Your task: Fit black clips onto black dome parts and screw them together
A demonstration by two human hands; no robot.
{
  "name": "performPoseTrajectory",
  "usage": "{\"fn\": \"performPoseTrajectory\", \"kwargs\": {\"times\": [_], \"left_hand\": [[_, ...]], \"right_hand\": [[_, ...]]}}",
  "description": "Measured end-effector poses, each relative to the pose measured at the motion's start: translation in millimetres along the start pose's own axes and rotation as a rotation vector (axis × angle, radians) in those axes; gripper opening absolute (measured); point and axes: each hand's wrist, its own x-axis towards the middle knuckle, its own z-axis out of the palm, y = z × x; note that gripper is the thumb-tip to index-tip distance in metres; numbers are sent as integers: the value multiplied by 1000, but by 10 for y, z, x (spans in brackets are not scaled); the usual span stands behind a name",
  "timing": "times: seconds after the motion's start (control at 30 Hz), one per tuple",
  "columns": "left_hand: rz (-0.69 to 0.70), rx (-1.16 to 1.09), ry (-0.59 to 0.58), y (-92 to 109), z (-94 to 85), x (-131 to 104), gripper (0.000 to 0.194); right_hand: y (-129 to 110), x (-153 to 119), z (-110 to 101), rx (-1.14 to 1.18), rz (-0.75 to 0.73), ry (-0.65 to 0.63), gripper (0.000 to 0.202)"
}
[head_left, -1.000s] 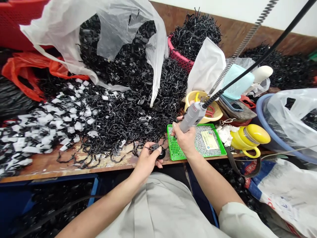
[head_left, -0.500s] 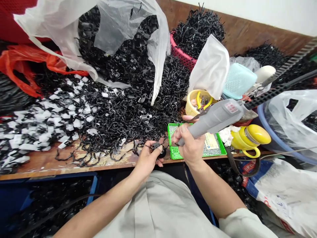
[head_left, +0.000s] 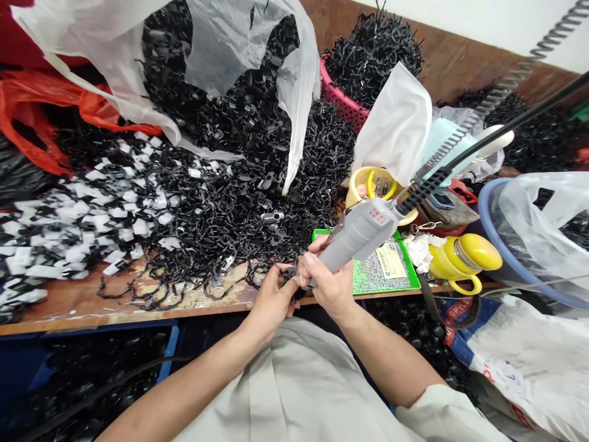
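At the bench's front edge, my left hand (head_left: 275, 299) is closed around a small black plastic part (head_left: 289, 272), mostly hidden by the fingers. My right hand (head_left: 330, 284) grips a grey electric screwdriver (head_left: 356, 236), tilted with its lower end toward the part. Fingers cover the tool's tip, so contact with the part cannot be made out. Both hands are close together. Just right of them lies a green tray (head_left: 386, 290) of tiny metal pieces that look like screws, with a pale label in it.
Loose black parts (head_left: 221, 215) and white-and-black pieces (head_left: 115, 215) cover the bench. Behind stand a pink basket (head_left: 343, 101) and a yellow basket (head_left: 356, 190). A coiled spring (head_left: 497, 95) and black cable reach the screwdriver. A yellow bottle (head_left: 453, 258) stands right.
My right hand has brought the screwdriver left and down, from above the green tray to the part in my left hand. The left hand stays nearly in place.
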Motion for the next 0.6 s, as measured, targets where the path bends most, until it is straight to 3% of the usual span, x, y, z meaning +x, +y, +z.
{"fn": "performPoseTrajectory", "kwargs": {"times": [0.13,0.27,0.4,0.6], "left_hand": [[-16,20,-14,-22,-31,2,38],[-5,44,-45,-33,-24,16,36],[-21,33,-91,-12,89,26,35],[-61,57,-76,-18,190,43,33]], "right_hand": [[-139,50,-84,23,-11,36,29],[-253,274,-407,-61,-168,174,36],[-114,478,-673,-218,-204,287,36],[81,508,-657,-293,-166,253,28]]}}
